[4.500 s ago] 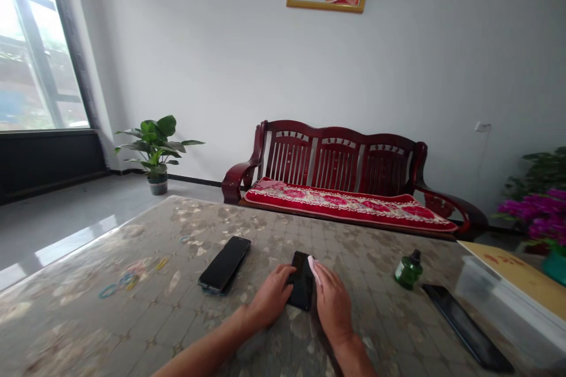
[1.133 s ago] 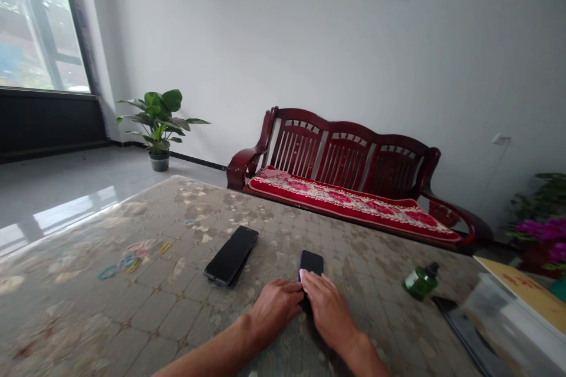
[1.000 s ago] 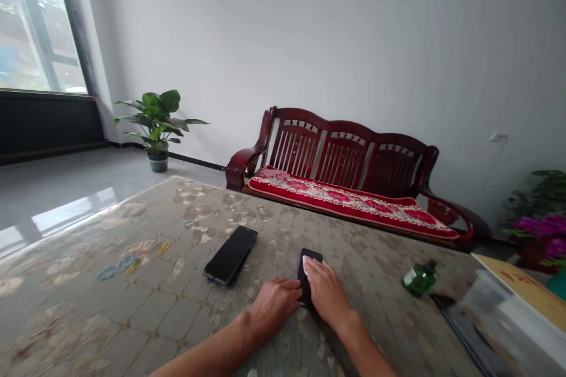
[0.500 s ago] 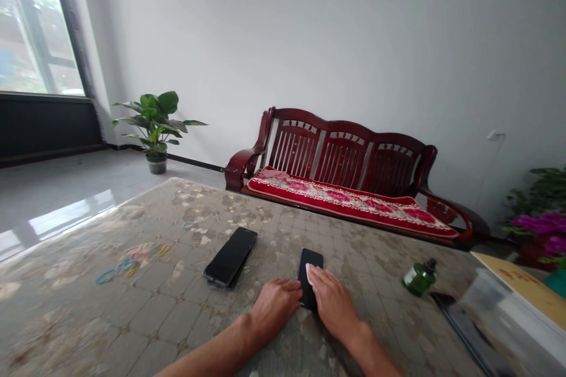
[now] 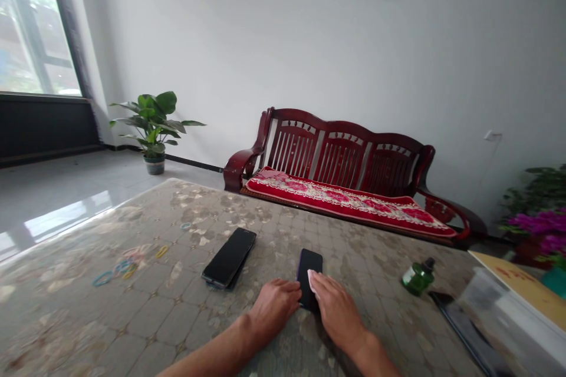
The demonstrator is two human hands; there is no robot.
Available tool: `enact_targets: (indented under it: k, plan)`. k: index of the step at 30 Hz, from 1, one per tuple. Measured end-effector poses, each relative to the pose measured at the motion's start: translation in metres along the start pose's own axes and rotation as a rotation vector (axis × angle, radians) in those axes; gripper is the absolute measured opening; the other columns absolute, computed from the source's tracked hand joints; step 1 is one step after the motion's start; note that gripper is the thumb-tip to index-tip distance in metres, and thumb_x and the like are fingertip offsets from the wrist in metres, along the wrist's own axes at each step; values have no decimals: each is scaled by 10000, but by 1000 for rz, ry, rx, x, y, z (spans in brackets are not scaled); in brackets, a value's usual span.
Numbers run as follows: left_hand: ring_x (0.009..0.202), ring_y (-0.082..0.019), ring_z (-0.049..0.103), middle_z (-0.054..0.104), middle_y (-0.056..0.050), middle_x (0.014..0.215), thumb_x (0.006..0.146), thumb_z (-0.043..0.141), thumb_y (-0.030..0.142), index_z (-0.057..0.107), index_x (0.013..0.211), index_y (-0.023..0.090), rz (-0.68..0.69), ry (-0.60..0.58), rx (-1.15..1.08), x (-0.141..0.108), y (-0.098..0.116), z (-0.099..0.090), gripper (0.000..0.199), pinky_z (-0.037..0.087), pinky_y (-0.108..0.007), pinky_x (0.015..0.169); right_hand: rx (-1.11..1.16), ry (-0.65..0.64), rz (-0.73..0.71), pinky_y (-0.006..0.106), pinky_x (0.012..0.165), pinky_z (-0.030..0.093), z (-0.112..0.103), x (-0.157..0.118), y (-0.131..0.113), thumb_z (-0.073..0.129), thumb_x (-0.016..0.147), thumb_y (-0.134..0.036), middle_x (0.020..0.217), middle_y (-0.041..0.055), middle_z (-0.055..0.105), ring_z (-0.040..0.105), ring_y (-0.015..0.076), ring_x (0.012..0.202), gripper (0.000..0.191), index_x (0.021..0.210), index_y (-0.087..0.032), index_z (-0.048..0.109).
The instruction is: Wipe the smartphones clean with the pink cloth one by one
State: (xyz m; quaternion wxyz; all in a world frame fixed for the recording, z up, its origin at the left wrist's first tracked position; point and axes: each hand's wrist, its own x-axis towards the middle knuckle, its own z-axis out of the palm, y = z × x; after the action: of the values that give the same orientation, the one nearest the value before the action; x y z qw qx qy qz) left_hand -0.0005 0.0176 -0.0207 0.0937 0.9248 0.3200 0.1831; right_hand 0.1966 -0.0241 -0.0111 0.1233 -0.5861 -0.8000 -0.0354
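Observation:
A black smartphone (image 5: 309, 264) lies flat on the patterned tablecloth, screen up. My left hand (image 5: 276, 306) rests at its lower left, fingers closed against the phone's edge and steadying it. On the screen my right hand (image 5: 338, 309) presses a small folded white wipe (image 5: 312, 280), mostly covered by the closed fingers. To the left lies a larger dark phone (image 5: 229, 258), with another thin dark item partly hidden beneath it. Neither hand touches that pair.
Several coloured rubber bands (image 5: 126, 265) lie on the left of the table. On the right stand a green bottle (image 5: 418, 278), a long dark object (image 5: 464, 330) and a clear plastic box (image 5: 499, 306). A red wooden bench (image 5: 340, 159) stands beyond the table.
My right hand has slid slightly down the phone screen with the wipe. My left hand stays at the phone's edge. The view has shifted a little.

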Motion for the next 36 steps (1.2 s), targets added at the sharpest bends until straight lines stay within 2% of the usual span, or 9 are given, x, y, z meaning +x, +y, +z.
enact_targets:
  k: [6,13,15,23,25,31,36]
  plan:
    - [936,-212,694,727,-39,1038,927,586,184,681,920,196,-3,-4,20,1,-1,3,97,516,-292,890,-33,30,76,386,1112,398,1,24,9,313,910,-61,1389,108,580,543,202,1274,538,1387,-153,542]
    - [909,-197,686,716,-20,1000,915,579,158,660,908,200,6,3,33,0,1,0,92,513,-277,875,-3,15,2,327,1131,360,5,-11,-9,336,879,-21,1419,58,558,516,166,1299,590,1411,-198,519]
    - [907,-194,686,714,-23,1002,918,572,155,659,911,198,11,3,37,1,1,1,98,513,-276,874,0,12,-5,324,1133,353,4,-12,-9,328,890,-26,1422,52,556,510,160,1304,581,1411,-198,519]
    - [866,-182,682,713,-20,970,940,576,184,669,884,201,10,9,53,1,-3,7,110,506,-260,842,-45,4,124,358,1115,371,3,28,-6,334,903,-49,1395,102,577,541,199,1273,532,1379,-145,552]
    - [849,-183,677,712,-18,948,940,582,181,671,876,200,7,25,58,1,-3,9,112,503,-265,830,-44,-5,130,348,1109,376,5,23,-12,344,889,-37,1398,102,574,539,202,1275,545,1385,-139,546]
    - [838,-184,666,707,-22,890,971,546,168,695,878,197,39,109,52,-1,-4,18,178,489,-280,824,16,19,29,329,1138,334,12,0,-24,352,868,-13,1410,51,568,525,164,1289,595,1399,-211,535]
    - [799,-182,662,700,-20,861,961,556,165,678,843,187,64,107,82,0,-8,22,171,484,-272,785,-2,-24,89,358,1141,330,4,32,-16,341,901,-55,1405,72,572,528,189,1286,531,1369,-171,564]
